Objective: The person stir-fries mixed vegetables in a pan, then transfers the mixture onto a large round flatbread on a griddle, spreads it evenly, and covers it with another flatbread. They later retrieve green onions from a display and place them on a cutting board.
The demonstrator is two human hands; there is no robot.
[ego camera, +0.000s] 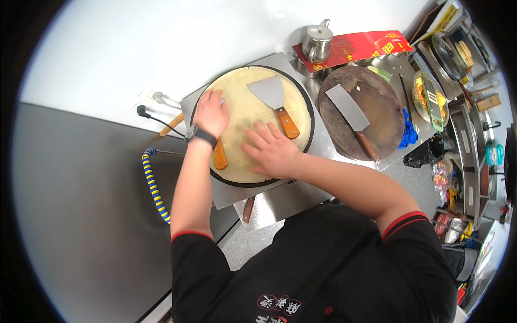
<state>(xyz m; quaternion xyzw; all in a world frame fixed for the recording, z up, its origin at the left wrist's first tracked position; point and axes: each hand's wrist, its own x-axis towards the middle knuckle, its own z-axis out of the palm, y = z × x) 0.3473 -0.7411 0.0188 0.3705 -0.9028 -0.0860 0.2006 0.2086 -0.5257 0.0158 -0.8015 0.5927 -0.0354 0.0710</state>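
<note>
A pale round flatbread, like a large crepe, covers most of a round griddle with a black rim. My left hand is over its left side, fingertips near the upper left edge. Beneath that wrist passes a scraper with an orange wooden handle; its blade is mostly hidden. My right hand spreads its fingers flat over the lower middle and holds nothing. Just above it, a second scraper with a wide metal blade lies on the flatbread.
Right of the griddle, a cleaver rests on a round chopping block. A metal pot stands behind. A bowl of shredded vegetables with a green-framed grater sits farther right. A black plug and cord run at the left.
</note>
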